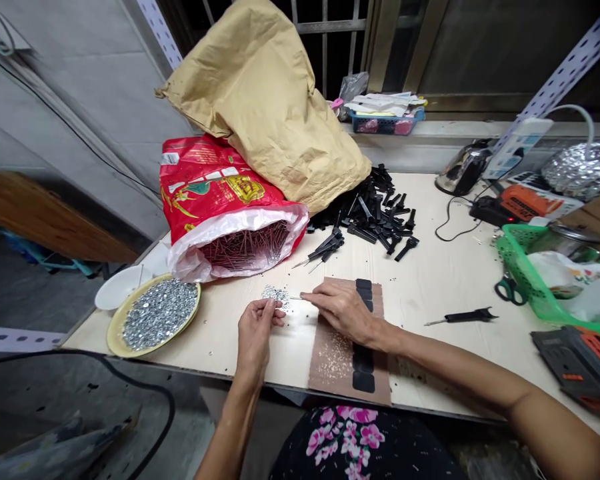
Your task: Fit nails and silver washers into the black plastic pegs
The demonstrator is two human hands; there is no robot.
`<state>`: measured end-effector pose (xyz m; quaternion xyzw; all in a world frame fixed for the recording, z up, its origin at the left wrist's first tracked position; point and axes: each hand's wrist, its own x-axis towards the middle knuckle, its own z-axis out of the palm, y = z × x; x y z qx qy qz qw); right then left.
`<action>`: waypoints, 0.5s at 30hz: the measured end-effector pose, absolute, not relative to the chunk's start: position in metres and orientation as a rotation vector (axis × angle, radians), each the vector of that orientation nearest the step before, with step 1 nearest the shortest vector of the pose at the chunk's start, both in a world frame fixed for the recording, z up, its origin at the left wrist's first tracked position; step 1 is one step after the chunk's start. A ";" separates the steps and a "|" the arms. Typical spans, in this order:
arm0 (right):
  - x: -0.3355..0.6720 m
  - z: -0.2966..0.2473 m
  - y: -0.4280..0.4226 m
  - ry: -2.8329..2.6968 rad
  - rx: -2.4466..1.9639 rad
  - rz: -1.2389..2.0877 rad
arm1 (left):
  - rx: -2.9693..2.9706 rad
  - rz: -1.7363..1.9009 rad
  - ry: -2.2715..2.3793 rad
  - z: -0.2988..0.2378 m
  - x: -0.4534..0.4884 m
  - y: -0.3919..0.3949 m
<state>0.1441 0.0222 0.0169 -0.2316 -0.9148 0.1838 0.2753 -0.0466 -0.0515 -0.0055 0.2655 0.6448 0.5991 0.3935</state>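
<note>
My left hand (pixel 257 325) rests on the pale table (pixel 430 293) with its fingers pinched at the edge of a small heap of silver washers (pixel 275 293). What it pinches is too small to see. My right hand (pixel 341 308) lies over a brown board (pixel 340 360) and pinches a thin nail (pixel 296 298) whose tip points left toward the washer heap. Both hands are close together near the table's front edge.
A yellow plate of washers (pixel 155 315) sits front left. A red bag of nails (pixel 230 220) and a brown paper sack (pixel 275 107) lie behind. Black plastic parts (pixel 375 210) are piled mid-table. A green basket (pixel 535 280), scissors (pixel 510 288) and a kettle (pixel 463 170) stand right.
</note>
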 end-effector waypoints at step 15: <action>0.164 0.026 0.014 -2.469 -0.748 0.289 | 0.660 1.616 1.413 0.017 0.000 -0.046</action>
